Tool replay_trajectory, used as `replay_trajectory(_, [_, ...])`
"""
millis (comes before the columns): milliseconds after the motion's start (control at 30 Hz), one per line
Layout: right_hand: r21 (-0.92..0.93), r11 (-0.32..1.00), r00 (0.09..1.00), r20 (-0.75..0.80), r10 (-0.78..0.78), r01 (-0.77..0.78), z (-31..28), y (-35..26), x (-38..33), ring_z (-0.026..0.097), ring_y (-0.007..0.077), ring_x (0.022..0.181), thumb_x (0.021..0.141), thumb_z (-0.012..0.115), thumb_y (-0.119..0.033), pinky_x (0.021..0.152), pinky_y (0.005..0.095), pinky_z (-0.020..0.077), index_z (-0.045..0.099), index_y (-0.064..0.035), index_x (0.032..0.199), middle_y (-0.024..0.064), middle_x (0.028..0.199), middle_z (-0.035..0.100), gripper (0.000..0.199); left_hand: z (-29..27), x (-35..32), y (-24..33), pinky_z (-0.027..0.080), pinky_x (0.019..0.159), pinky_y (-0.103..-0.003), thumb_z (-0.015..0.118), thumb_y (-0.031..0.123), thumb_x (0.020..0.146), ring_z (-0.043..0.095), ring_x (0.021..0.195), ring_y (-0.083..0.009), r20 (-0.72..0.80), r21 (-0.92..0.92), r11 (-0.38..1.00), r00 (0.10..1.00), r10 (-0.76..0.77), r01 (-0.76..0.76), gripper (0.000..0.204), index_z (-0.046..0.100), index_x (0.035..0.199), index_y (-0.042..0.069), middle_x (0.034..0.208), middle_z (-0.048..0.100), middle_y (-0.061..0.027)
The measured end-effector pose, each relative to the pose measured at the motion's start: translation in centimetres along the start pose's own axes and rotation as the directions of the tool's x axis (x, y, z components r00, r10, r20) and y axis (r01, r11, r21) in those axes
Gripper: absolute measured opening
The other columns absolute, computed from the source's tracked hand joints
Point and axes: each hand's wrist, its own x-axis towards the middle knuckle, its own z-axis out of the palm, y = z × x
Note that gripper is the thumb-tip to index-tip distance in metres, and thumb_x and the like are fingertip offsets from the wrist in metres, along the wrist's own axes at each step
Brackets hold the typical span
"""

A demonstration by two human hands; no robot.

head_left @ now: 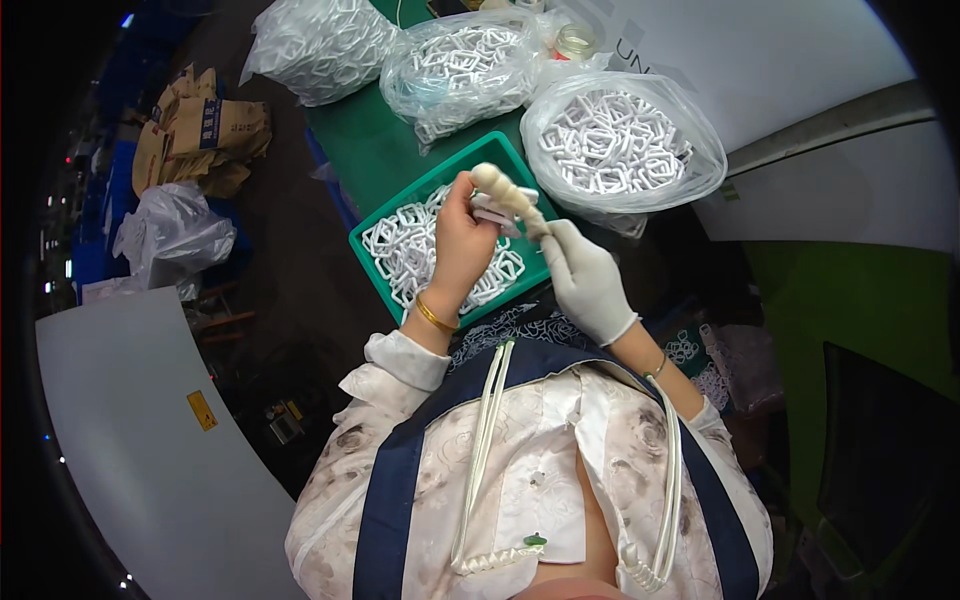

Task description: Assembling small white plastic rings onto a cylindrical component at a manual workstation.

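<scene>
Over a green tray full of white plastic loops, my two hands meet. My bare left hand, with a gold bangle at its wrist, pinches a few white plastic loops between thumb and fingers. A cream, lumpy stick that looks wrapped in cloth lies slantwise against these loops. Its lower end is in the closed fingers of my right hand, which wears a white glove. The stick and the left hand partly hide the loops, so their number cannot be made out.
Clear bags of white loops stand on the green table beyond the tray, beside a glass jar. Brown paper sacks and a grey plastic bag are at the left. A white machine panel rises nearby.
</scene>
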Motion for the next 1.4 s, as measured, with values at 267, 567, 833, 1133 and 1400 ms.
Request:
replay_trajectory(267, [0.427,0.898,0.992,-0.017,0.123,-0.105,-1.1,-1.0,0.3,0.038,0.0029,0.074,0.088,0.073,-0.007,0.064,0.0199,0.0354,0.047,-0.001,0.133,-0.0054,0.086,0.042,0.052,4.3,-0.2,2.0,0.05,0.084,-0.028,0.047,0.014,0.109,0.057,0.086,-0.0104,0.082,-0.519,0.833,0.981,-0.177,0.194,0.009,0.053,0.112,0.008,0.098,0.058,-0.0024])
replay_trajectory(567, [0.475,0.879,0.972,-0.182,0.148,-0.045,-1.1,-0.5,0.5,0.045,0.0037,0.069,0.086,0.074,-0.009,0.06,0.0236,0.0414,0.056,-0.0024,0.107,-0.0026,0.079,0.052,0.028,6.6,-1.5,1.8,0.052,0.093,-0.029,0.055,-0.004,0.097,0.063,0.1,-0.0137,0.066,-0.429,0.889,0.987,-0.143,0.158,0.031,0.055,0.126,0.008,0.113,0.064,-0.0036])
replay_trajectory(833, [0.216,0.972,0.978,-0.165,0.127,-0.089,-2.2,-1.3,0.0,0.041,0.0038,0.066,0.086,0.075,-0.009,0.059,0.023,0.0389,0.055,-0.001,0.11,-0.0036,0.076,0.047,0.032,4.7,0.3,4.0,0.054,0.08,-0.039,0.063,-0.006,0.082,0.068,0.093,-0.0316,0.273,0.464,0.705,0.843,0.463,-0.537,0.036,0.064,0.116,0.003,0.102,0.068,-0.0131])
replay_trajectory(1133, [0.231,0.961,0.956,-0.282,-0.085,0.153,-2.8,-1.0,-1.1,0.047,0.0074,0.067,0.108,0.047,-0.017,0.062,0.0248,0.0406,0.059,-0.001,0.109,0.001,0.081,0.054,0.02,4.6,1.0,2.9,0.055,0.079,-0.037,0.057,-0.005,0.089,0.072,0.09,-0.031,0.078,0.298,0.907,0.954,0.288,-0.298,0.023,0.063,0.11,0.0,0.098,0.072,-0.0158])
replay_trajectory(1400, [0.209,0.974,0.97,-0.204,0.134,-0.09,-2.5,1.8,-2.7,0.051,0.0142,0.068,0.108,0.046,-0.017,0.065,0.0295,0.0448,0.059,-0.0001,0.104,0.0085,0.078,0.057,0.022,4.7,2.0,2.8,0.057,0.09,-0.035,0.051,0.004,0.103,0.069,0.101,-0.0207,0.081,-0.411,0.903,0.991,-0.104,0.128,0.029,0.057,0.131,-0.001,0.115,0.069,-0.0133])
